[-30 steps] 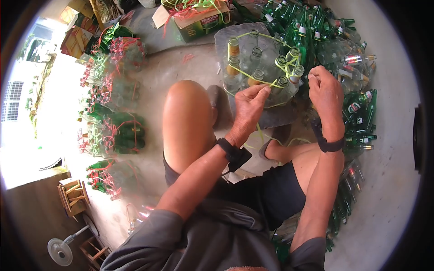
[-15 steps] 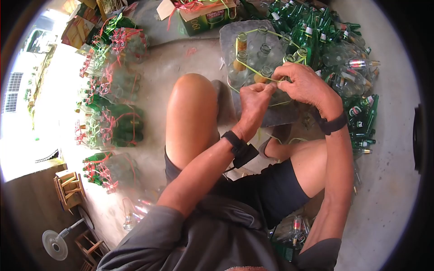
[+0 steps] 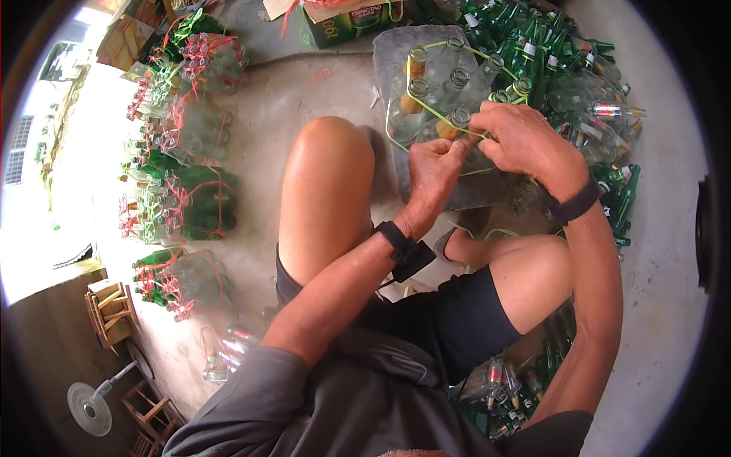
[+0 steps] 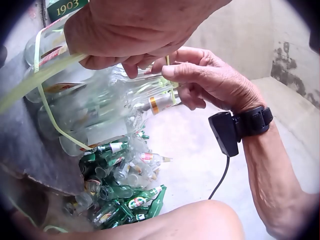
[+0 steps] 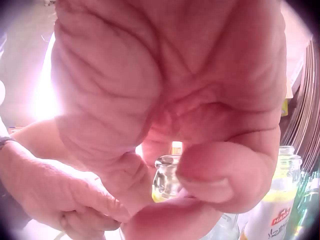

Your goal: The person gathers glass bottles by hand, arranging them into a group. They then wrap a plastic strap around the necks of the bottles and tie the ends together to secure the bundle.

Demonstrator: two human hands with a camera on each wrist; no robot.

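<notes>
A group of clear glass bottles (image 3: 459, 82) stands upright on a dark stone slab (image 3: 387, 53), ringed by a yellow-green plastic strap (image 3: 435, 113) at the necks. A second loop of strap (image 4: 47, 105) runs lower round the bottles. At the near side of the group, my left hand (image 3: 432, 174) pinches the strap, whose tail trails from the fist in the left wrist view. My right hand (image 3: 524, 139) meets it there, thumb and fingers curled over the strap beside a bottle neck (image 5: 166, 175). The fingers hide the spot where they meet.
Green and clear bottles (image 3: 533, 57) lie heaped on the right. Bundles tied with red strap (image 3: 199, 202) line the floor on the left. A green carton (image 3: 350, 27) stands at the back; a fan (image 3: 90, 409) and wooden stools (image 3: 110, 312) are at lower left.
My right hand has come in from the right of the bottles to meet the left hand at the strap. The left hand stays at the near side.
</notes>
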